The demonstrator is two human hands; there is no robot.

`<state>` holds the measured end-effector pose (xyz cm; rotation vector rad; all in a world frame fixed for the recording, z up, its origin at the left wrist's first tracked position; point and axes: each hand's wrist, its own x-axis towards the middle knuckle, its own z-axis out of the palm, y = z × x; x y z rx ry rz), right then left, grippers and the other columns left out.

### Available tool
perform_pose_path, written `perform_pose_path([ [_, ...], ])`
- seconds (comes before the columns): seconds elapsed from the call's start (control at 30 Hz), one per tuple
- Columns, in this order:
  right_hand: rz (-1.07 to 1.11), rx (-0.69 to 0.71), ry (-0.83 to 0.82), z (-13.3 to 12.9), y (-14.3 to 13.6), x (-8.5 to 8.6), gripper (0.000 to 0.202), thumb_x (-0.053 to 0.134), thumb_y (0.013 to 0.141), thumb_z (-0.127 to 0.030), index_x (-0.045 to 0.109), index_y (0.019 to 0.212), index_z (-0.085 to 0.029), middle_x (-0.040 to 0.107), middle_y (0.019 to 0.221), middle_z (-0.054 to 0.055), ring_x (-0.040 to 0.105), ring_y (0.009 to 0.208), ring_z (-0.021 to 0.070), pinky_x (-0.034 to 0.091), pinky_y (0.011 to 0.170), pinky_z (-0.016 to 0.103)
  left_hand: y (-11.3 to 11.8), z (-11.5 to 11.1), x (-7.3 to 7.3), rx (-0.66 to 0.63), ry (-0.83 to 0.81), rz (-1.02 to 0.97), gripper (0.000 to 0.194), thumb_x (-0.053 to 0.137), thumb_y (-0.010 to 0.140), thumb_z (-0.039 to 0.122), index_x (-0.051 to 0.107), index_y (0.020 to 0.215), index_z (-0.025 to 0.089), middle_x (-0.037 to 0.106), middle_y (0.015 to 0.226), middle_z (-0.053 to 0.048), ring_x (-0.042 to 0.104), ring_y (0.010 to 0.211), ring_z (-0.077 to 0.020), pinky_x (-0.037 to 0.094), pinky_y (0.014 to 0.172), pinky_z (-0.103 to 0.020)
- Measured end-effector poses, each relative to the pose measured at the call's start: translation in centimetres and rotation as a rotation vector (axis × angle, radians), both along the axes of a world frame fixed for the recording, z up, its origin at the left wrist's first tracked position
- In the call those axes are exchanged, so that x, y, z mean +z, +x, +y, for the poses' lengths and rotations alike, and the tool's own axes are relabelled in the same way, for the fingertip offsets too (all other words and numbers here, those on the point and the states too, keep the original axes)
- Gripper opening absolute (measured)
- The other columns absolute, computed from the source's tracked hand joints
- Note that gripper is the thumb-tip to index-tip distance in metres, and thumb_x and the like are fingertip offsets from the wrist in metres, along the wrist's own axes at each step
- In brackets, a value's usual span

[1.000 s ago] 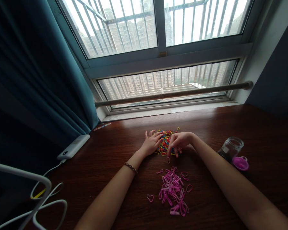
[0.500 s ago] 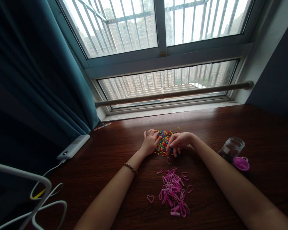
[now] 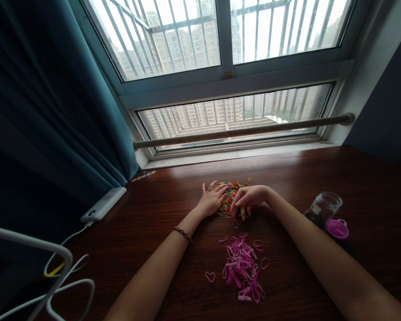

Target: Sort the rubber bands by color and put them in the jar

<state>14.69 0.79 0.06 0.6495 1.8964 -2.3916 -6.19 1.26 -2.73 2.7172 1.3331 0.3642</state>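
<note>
A mixed pile of small rubber bands [image 3: 230, 196] in red, yellow, blue and green lies on the dark wooden table [image 3: 173, 187]. My left hand [image 3: 213, 199] rests on the pile's left side, its fingers spread and nothing seen in its grip. At the right side of the pile is my right hand [image 3: 249, 196], bent at the wrist, with its fingers pointing down and apart. A single pink band [image 3: 235, 223] lies just below its fingertips. Nearer to me is a heap of pink rubber bands [image 3: 242, 261], with a few loose ones around it.
Beyond my right forearm stand a clear glass jar [image 3: 325, 207] and a pink lid [image 3: 337, 229]. On the left lie a white power bank [image 3: 103, 205] and a white cable [image 3: 70, 237], beside a blue curtain [image 3: 96, 111]. A window with a rail [image 3: 243, 131] borders the far edge.
My left hand's fingers have stretched out and shifted right across the coloured pile. My right hand has barely moved, and the pink heap is unchanged.
</note>
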Motion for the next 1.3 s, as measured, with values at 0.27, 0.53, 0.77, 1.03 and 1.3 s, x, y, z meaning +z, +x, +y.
perform_pose_path([
  [0.27, 0.004, -0.020, -0.015, -0.1, 0.0, 0.2, 0.042, 0.060, 0.074, -0.036, 0.059, 0.105, -0.008, 0.060, 0.108, 0.015, 0.066, 0.074, 0.0164, 0.051, 0.051, 0.017, -0.1, 0.2, -0.1, -0.004, -0.008, 0.026, 0.042, 0.020, 0.089, 0.043, 0.033, 0.128, 0.034, 0.038, 0.134, 0.003, 0.018, 0.127, -0.0245, -0.001, 0.099, -0.061],
  [0.53, 0.299, -0.686, 0.109, 0.9, 0.2, -0.8, 0.025, 0.062, 0.072, -0.033, 0.064, 0.076, -0.008, 0.067, 0.072, 0.007, 0.061, 0.056, 0.0083, 0.047, 0.049, 0.014, -0.2, 0.1, 0.0, -0.001, 0.006, -0.020, 0.040, 0.025, 0.088, 0.044, 0.040, 0.124, 0.033, 0.039, 0.132, 0.000, 0.022, 0.125, -0.0248, 0.003, 0.100, -0.061],
  [0.77, 0.148, -1.131, 0.721, 2.2, -0.9, -2.5, 0.028, 0.051, 0.076, -0.039, 0.066, 0.082, -0.016, 0.067, 0.090, 0.008, 0.060, 0.088, 0.0187, 0.046, 0.081, 0.031, 0.0, 0.0, 0.1, 0.028, -0.021, -0.042, 0.040, 0.027, 0.087, 0.046, 0.041, 0.123, 0.035, 0.041, 0.130, 0.000, 0.025, 0.123, -0.0250, 0.003, 0.099, -0.062],
  [1.03, -0.243, -0.830, 1.404, 2.0, -1.5, -3.4, 0.035, 0.038, 0.085, -0.032, 0.069, 0.083, -0.017, 0.067, 0.093, 0.008, 0.053, 0.104, 0.0204, 0.034, 0.095, 0.030, 0.0, 0.0, 0.1, 0.040, -0.009, -0.047, 0.041, 0.027, 0.087, 0.047, 0.042, 0.121, 0.032, 0.041, 0.129, -0.002, 0.025, 0.122, -0.0254, 0.005, 0.099, -0.061],
  [1.3, -0.622, -1.043, 1.370, 1.6, -1.0, -3.0, 0.048, 0.031, 0.087, -0.040, 0.069, 0.066, -0.018, 0.068, 0.076, 0.011, 0.061, 0.076, 0.0209, 0.040, 0.072, 0.027, -0.1, 0.2, -0.1, 0.055, -0.018, -0.061, 0.045, 0.025, 0.086, 0.050, 0.042, 0.121, 0.029, 0.040, 0.132, -0.003, 0.025, 0.123, -0.0268, 0.006, 0.098, -0.062],
])
